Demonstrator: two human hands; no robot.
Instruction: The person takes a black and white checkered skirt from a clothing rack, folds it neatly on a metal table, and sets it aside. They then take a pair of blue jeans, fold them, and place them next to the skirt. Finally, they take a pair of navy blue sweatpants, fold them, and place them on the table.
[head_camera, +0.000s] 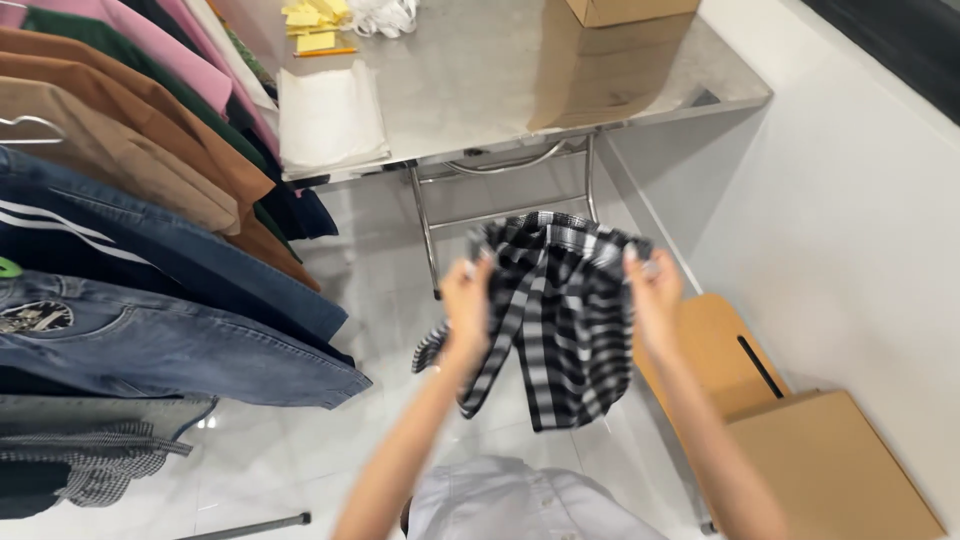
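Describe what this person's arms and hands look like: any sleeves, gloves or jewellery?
Both forearms are bare, with no sleeves reaching them. The left hand and right hand wear no gloves. No rings or watch can be made out. A white garment covers the torso.

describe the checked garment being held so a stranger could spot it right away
In front of the steel folding table, above the pale tiled floor, both hands hold up a black-and-white checked garment. Unlike the plain and denim clothes hanging at left, it is off the rack.
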